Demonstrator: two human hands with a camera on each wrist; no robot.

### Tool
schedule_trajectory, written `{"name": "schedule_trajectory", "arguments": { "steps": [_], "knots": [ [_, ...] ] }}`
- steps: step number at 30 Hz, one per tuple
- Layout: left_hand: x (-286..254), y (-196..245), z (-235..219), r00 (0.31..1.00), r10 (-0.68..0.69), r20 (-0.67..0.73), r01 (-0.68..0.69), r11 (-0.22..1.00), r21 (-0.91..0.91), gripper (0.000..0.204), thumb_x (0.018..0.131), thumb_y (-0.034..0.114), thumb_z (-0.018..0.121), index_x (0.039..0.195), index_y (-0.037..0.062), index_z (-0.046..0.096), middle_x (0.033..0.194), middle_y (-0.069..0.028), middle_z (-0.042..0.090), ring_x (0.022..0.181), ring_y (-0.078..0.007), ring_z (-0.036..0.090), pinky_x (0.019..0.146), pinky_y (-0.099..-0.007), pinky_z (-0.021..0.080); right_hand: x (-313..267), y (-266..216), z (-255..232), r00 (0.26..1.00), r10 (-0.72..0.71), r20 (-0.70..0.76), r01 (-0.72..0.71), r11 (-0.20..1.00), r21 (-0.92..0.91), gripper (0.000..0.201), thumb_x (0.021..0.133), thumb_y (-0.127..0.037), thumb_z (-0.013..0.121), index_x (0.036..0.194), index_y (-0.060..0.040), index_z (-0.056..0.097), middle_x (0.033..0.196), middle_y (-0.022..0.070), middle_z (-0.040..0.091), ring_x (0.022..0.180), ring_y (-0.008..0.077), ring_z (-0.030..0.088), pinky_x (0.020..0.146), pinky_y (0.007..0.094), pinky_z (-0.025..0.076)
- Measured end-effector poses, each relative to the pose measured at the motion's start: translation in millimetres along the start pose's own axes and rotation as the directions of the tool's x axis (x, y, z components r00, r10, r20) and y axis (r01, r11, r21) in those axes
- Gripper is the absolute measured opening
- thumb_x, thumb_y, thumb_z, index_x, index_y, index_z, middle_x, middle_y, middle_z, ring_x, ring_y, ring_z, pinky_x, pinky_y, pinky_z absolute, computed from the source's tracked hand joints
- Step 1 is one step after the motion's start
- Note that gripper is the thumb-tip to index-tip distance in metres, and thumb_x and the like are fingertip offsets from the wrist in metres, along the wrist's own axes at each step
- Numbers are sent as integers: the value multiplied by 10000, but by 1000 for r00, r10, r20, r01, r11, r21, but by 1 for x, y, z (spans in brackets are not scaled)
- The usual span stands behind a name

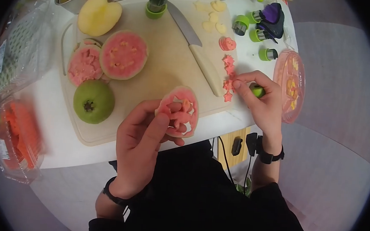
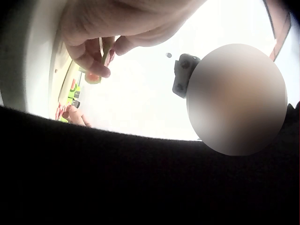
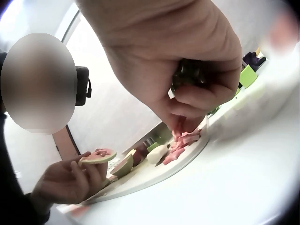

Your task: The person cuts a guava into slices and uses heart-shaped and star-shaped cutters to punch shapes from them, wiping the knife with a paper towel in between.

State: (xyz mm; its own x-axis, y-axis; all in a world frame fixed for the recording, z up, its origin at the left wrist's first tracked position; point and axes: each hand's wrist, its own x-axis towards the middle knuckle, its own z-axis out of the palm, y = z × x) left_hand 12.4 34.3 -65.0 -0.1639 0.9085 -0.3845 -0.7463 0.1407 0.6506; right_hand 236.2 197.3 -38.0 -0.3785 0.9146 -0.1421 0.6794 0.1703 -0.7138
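My left hand (image 1: pixel 139 144) holds up a pink guava slice (image 1: pixel 165 105) with a green rim and several cut-out holes, thumb on its face, over the cutting board's near edge. At the board's right edge, my right hand (image 1: pixel 266 102) pinches a small pink guava star (image 1: pixel 234 83) between thumb and forefinger. A green-handled cutter (image 1: pixel 257 91) is tucked under its curled other fingers; the right wrist view shows its metal part in the palm. More pink stars (image 1: pixel 228 62) lie in a line beside the fingertips, with a pink stack (image 1: pixel 227 44) above them.
On the board (image 1: pixel 164 41) lie a knife (image 1: pixel 205 69), a guava half (image 1: pixel 124 54), a green guava (image 1: pixel 93 102), a pale cut fruit (image 1: pixel 98 15) and another cutter (image 1: pixel 156 8). More cutters (image 1: pixel 241 25) and a pink lidded container (image 1: pixel 286 86) stand right; clear plastic packs (image 1: pixel 20 134) left.
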Motion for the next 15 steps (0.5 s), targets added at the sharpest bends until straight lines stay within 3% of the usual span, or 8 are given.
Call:
{"name": "schedule_trajectory", "arguments": {
  "steps": [5,8,10,12,15],
  "knots": [
    [1,-2,-5,999,-6,42,9,996,-86,312,1176,210,497,1342,-23,621,1197,-113,728,1015,-186,727,841,-357,602,2,-7,3,994,-90,-59,78,981,-179,101,949,-55,791,1022,15,797,959,45,779,792,81,639,717,244,474],
    [2,-5,-10,997,-1,82,13,989,-145,340,1186,231,457,1348,-21,618,1225,-116,720,1018,-194,727,851,-364,599,-4,-18,1,986,-137,-97,121,980,-159,140,968,-58,777,1081,23,787,996,63,785,839,86,657,753,245,496],
    [2,-3,-11,993,-14,117,34,985,-171,352,1187,236,447,1354,-25,613,1239,-123,714,1022,-200,727,858,-371,601,-15,-38,7,997,-1,-73,10,991,134,167,990,-57,756,1137,21,776,1013,71,784,864,90,667,772,250,508],
    [0,-2,-10,988,-24,150,51,983,-177,363,1187,241,443,1362,-30,609,1250,-131,709,1028,-206,727,865,-377,602,-20,-57,10,998,51,44,-63,942,329,190,1009,-54,738,1182,21,764,1023,74,783,877,91,676,776,248,517],
    [-1,2,-9,982,-37,186,64,987,-145,381,1185,249,448,1382,-39,601,1266,-147,701,1049,-219,726,883,-387,605,-20,-71,11,960,36,276,-161,881,446,213,1010,-37,738,1216,16,752,1020,62,779,878,81,677,767,235,517]
  ]
}}
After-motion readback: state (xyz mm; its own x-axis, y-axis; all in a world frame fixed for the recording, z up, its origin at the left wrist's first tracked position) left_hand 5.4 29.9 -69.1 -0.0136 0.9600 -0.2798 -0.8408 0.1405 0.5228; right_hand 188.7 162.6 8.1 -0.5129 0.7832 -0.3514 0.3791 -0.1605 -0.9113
